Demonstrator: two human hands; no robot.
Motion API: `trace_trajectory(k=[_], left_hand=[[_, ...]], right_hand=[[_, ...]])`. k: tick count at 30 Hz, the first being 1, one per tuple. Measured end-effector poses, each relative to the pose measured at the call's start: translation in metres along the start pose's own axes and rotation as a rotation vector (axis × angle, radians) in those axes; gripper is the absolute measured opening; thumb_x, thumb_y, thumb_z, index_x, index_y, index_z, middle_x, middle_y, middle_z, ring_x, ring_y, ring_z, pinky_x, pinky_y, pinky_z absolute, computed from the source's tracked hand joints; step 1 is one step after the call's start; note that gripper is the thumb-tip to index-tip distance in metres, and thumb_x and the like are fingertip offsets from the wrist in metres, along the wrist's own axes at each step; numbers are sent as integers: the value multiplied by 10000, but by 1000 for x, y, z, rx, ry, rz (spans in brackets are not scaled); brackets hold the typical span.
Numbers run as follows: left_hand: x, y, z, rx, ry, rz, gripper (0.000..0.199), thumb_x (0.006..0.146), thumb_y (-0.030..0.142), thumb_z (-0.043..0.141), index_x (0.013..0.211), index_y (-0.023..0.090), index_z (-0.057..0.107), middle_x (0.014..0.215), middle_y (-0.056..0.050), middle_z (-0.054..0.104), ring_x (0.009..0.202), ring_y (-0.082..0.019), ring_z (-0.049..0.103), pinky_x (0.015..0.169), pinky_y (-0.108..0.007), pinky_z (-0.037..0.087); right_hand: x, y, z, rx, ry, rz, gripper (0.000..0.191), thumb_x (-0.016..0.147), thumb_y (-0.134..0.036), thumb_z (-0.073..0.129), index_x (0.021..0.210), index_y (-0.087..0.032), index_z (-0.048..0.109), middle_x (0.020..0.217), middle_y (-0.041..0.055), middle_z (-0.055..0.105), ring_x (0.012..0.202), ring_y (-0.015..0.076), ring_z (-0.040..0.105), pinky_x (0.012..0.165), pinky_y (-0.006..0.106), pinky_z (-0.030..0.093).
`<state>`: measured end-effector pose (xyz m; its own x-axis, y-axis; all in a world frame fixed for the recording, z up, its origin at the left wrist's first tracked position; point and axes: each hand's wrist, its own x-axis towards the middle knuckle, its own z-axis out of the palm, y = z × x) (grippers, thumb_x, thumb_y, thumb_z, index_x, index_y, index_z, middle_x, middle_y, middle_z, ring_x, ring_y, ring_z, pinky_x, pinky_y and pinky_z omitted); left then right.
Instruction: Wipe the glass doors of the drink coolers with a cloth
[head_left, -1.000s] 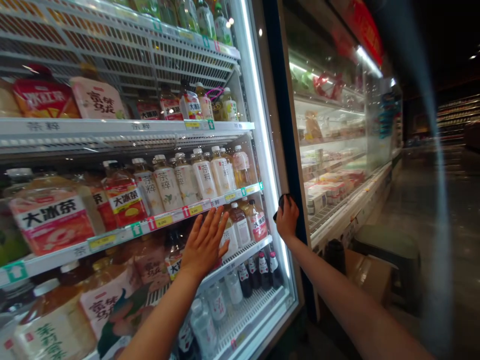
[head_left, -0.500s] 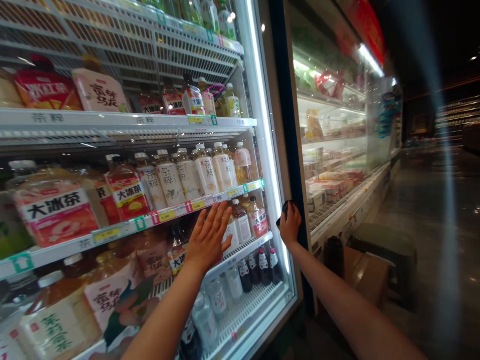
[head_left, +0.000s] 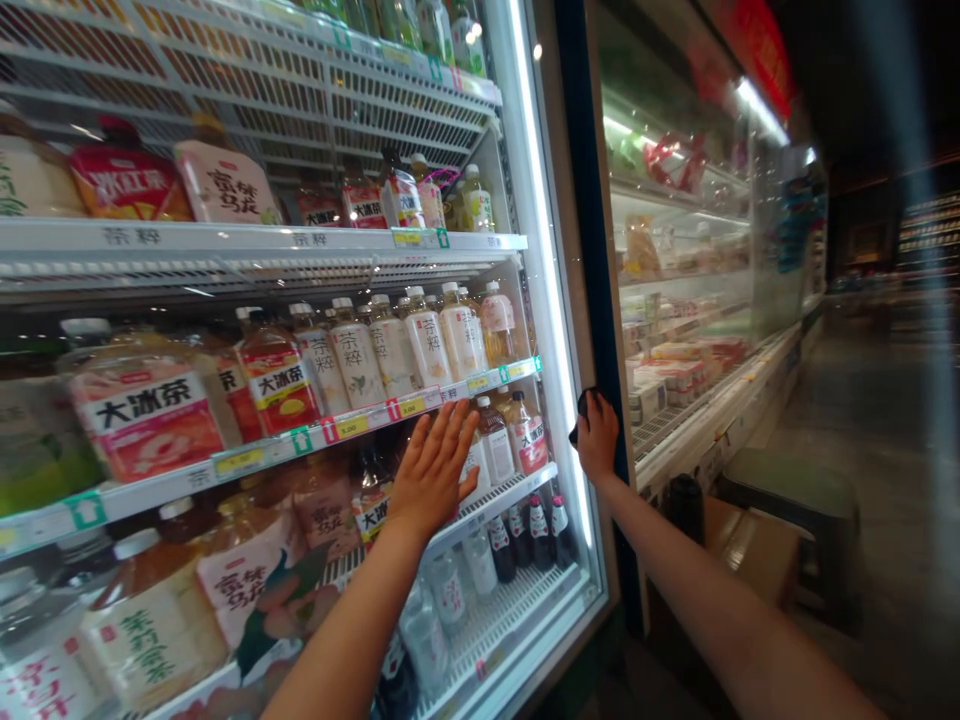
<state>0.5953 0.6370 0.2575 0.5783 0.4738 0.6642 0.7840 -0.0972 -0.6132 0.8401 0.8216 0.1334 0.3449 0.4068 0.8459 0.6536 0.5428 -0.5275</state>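
My left hand (head_left: 433, 475) is open, fingers stretched and palm toward the glass door of a drinks cooler; whether it touches the glass I cannot tell. Its fingertips cover part of the shelf's price strip (head_left: 352, 425). At the door's right edge, my right hand (head_left: 598, 438) is closed round a small black object (head_left: 587, 402). Most of that object is hidden by the fingers, so its kind does not show. Behind the glass near my left hand stand white-labelled tea bottles (head_left: 427, 345) and a pink-labelled bottle (head_left: 529, 440).
A bright light strip (head_left: 551, 230) runs up the cooler's right side beside a dark frame post (head_left: 592, 220). Further right is a lit chiller (head_left: 682, 340) with packaged food. A green stool (head_left: 787, 490) and a cardboard box (head_left: 750, 545) stand on the floor below it.
The whole view has shifted, so the cooler, bottles and both hands sit slightly further right. The left hand stays spread, and the right remains closed on the black object.
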Motion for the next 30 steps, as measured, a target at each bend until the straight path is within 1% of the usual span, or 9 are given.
trace_trajectory(k=[4,9,13,15,18,21,24,27,30], left_hand=[[0,0,0,-7,-3,3,873,966,438,548,1631,147,61,1676,-111,174,1568,-251,86,1306,-431,-37],[-1,1,1,11,-28,-6,863,967,446,545,1631,149,81,1676,-105,181,1570,-244,78,1304,-426,-44],[-3,1,2,33,-36,5,849,966,453,541,1626,123,121,1678,-118,171,1573,-257,64,1302,-439,-45],[-4,1,2,48,-41,9,839,968,462,532,1624,117,139,1680,-121,163,1573,-263,61,1301,-445,-41],[-4,2,1,63,-55,4,837,967,473,530,1623,118,148,1682,-119,158,1573,-266,62,1302,-452,-23],[-2,2,-1,61,-53,8,829,971,463,530,1619,108,155,1678,-118,174,1573,-256,72,1304,-433,0],[-6,2,-5,50,-51,20,780,982,434,520,1612,110,194,1671,-96,207,1574,-237,81,1305,-416,-25],[-22,3,-9,48,-50,1,746,981,392,524,1610,139,213,1661,-63,246,1577,-222,66,1298,-455,-81],[-50,4,-16,55,-32,-45,723,988,374,508,1612,170,206,1646,-43,290,1579,-207,51,1294,-481,-90]], right_hand=[[14,-48,6,27,-20,-127,541,1013,-304,373,1554,-291,383,1584,105,390,1514,309,236,1187,591,310],[-59,-56,-15,83,-257,-577,563,949,-188,486,1482,-370,491,1579,32,435,1545,312,200,1214,616,271],[-45,-39,-10,117,-94,-331,541,984,-191,433,1509,-320,464,1532,79,500,1524,315,266,1191,670,283],[-21,-51,0,200,74,-202,527,1004,-214,422,1525,-289,440,1513,94,522,1518,303,285,1186,650,319],[-13,-81,7,283,152,-261,503,998,-204,457,1491,-300,491,1530,73,511,1534,300,259,1195,620,336],[-44,-88,-5,222,-24,-509,554,965,-212,532,1506,-317,478,1573,54,467,1552,339,198,1197,634,321],[-67,-65,-21,137,-214,-779,644,934,-207,567,1540,-363,415,1591,24,447,1551,364,189,1211,684,247],[-53,-57,-20,102,-158,-627,723,935,-139,518,1585,-379,313,1676,30,280,1559,366,151,1188,676,301],[-32,-87,-4,98,16,-329,732,962,-159,486,1616,-357,224,1715,60,120,1562,374,125,1148,661,367]])
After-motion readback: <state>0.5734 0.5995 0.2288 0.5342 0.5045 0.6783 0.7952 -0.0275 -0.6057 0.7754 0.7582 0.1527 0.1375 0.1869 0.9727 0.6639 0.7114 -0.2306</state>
